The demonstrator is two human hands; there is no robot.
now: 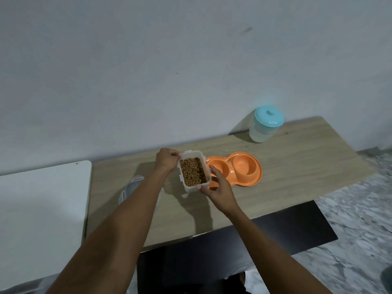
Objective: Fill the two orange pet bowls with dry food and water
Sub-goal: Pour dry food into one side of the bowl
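The tub of kibble was held between the hands. The left hand curled round its far left corner and the right hand pinched its near right corner. The bowls lay just right of the tub, beyond the right fingers, their wells showing bare orange where visible. A lidded jug stood well beyond the right hand. A lid lay under the left forearm.
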